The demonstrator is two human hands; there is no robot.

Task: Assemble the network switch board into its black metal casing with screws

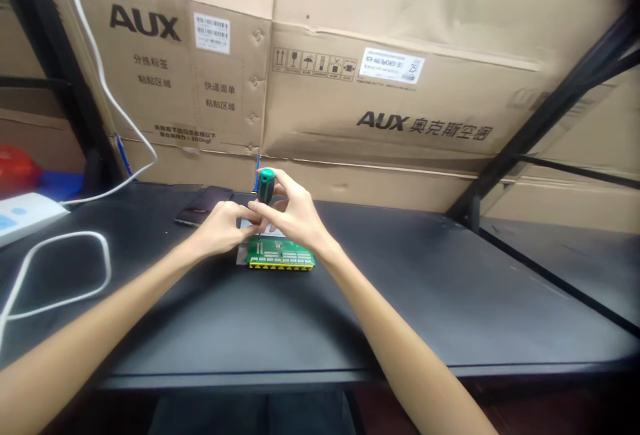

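A green circuit board (280, 251) with a yellow row of ports along its near edge lies flat in the middle of the dark table. My right hand (300, 218) grips the green and black handle of a screwdriver (267, 185), which stands nearly upright over the board's left part. Pinched together low beside it, the fingers of my left hand (225, 228) close around the screwdriver's thin shaft. The tip seems to meet the board near its left side, but fingers partly hide the shaft. A pale sheet or panel shows behind the board, mostly covered by my hands.
Behind my left hand lies a dark phone (203, 205). A white power strip (30, 215) and its looped white cable (107, 268) occupy the table's left side. Large cardboard boxes (320, 115) form a wall at the back, with black metal frame posts (545, 88) at both sides.
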